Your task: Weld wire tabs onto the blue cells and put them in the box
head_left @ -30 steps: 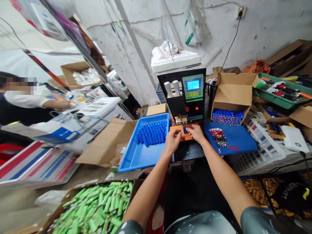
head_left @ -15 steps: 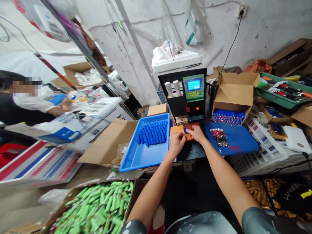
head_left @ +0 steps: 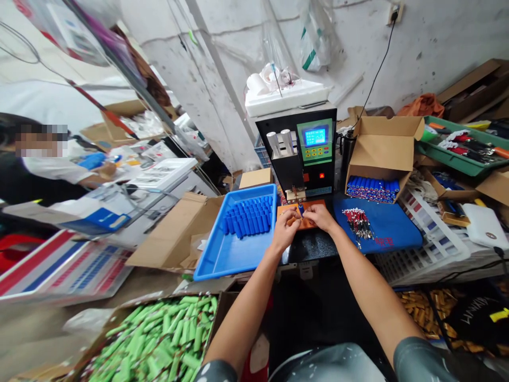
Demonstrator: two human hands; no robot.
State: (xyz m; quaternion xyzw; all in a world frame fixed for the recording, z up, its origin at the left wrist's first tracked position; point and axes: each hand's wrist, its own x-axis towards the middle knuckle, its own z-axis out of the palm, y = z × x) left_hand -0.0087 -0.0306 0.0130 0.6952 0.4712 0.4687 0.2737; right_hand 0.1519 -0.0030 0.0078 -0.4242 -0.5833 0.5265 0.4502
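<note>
Just right of centre, a small blue cylindrical cell (head_left: 301, 209) stands roughly upright — the right hand (head_left: 318, 216) pinches it; the left hand (head_left: 287, 225) is nearby, its grip unclear to me.

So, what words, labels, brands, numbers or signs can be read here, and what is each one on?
Nothing can be read with certainty.
Black machine: the lit screen shows lines of characters, too small to read.
Blue mat: red characters near its front edge, too blurred.
Black item at lower right: slanted white lettering, not legible.
Blue panel at left: a pale marking, too blurred.
</note>
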